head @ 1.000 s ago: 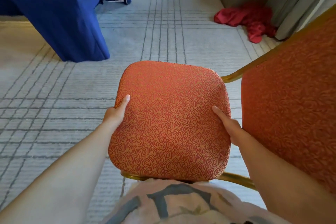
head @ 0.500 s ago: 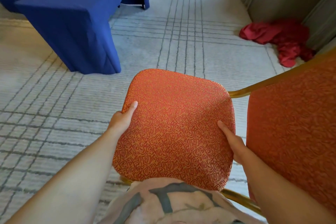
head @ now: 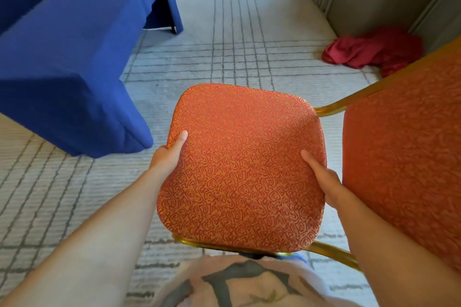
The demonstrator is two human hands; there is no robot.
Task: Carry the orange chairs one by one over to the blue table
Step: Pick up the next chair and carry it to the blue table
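Carrying 1 orange chair (head: 404, 157) toward the blue table (head: 62, 57), mid-walk.

- Grip: left hand (head: 166, 157) clasps the left edge of the seat (head: 244, 169) and right hand (head: 324, 179) clasps the right edge. Each thumb lies on the patterned fabric; the fingers are hidden under the rim. Same hold as 1 s ago, no re-gripping.
- Chair: held in front of the torso, seat facing up at the camera, backrest off to the person's right, gold frame (head: 331, 109) showing at the far and near corners. Legs are out of sight, so I cannot tell how high it rides above the carpet (head: 237, 45).
- Change: the table's draped corner fills far more of the left side than 1 s ago and now sits just beside the seat's left edge in the view. The red cloth (head: 369, 50) by the wall has slid toward the right.

Reading: the approach is nearly done. A set-down beside the table looks like the next step, minding the hanging drape at the corner.
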